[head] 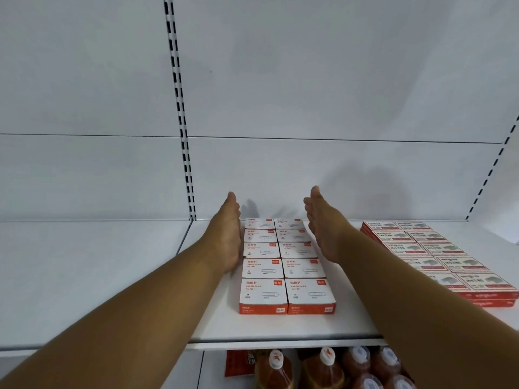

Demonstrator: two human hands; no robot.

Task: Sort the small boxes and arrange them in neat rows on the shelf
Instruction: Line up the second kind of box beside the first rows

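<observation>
On the white shelf (pixel 280 328) the paper clip boxes (pixel 283 265) stand in two straight columns of five, from the front edge back toward the rear wall, with the boxes touching one another. The left hand (pixel 229 234) lies flat on edge against the left side of this block, and the right hand (pixel 323 228) is on the right side in the same way. Both hands are spread flat with the fingers straight, so the grip of each one is apart and holds nothing; they only press or guide the block from the two sides (the right palm looks slightly lifted over the rear boxes, and I cannot tell if it touches them).

To the right, a little apart, a second group of red and white boxes (pixel 438 256) is also laid in two columns, and it seems to be stacked in two layers.

In my judgement the task is almost finished: both kinds are separated and the rows are neat. What is left is perhaps a last squeeze to close small gaps. On the lower shelf some bottles (pixel 325 369) stand, which are not part of this work.
</observation>
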